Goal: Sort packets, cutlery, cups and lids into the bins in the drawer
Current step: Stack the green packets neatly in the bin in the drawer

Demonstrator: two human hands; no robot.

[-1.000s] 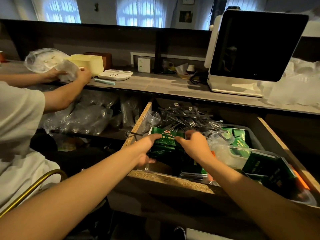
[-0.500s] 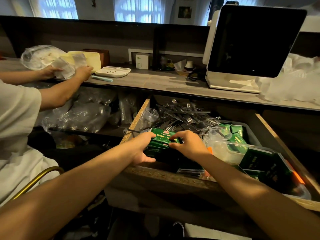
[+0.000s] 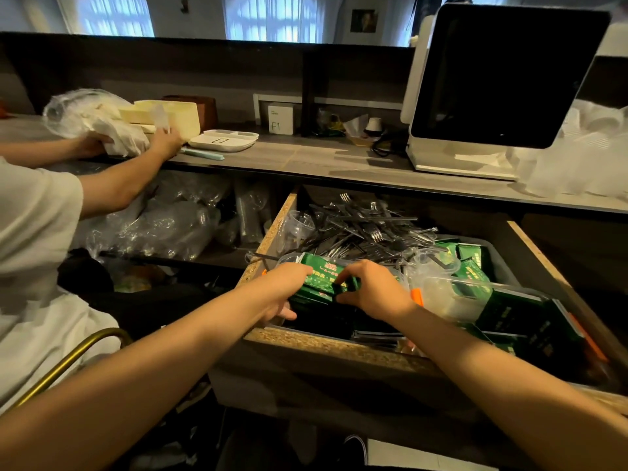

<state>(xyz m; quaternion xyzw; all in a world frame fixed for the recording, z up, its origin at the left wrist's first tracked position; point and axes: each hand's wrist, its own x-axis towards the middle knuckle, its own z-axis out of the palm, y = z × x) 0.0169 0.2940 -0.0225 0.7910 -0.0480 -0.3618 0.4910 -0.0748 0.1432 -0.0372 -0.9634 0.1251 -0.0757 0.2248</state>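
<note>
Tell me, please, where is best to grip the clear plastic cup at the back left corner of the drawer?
Probably by the rim of the clear plastic cup, from above. It stands roughly upright with its mouth open, the drawer wall is close on its left and the forks crowd its right.

Location: service counter of a café or takeaway shop.
A white point-of-sale terminal with a black screen [image 3: 503,79] stands beyond the right hand [image 3: 373,288]; just past both hands lies a heap of black plastic forks [image 3: 360,226]; bagged clear plastic cups [image 3: 163,226] sit left.
</note>
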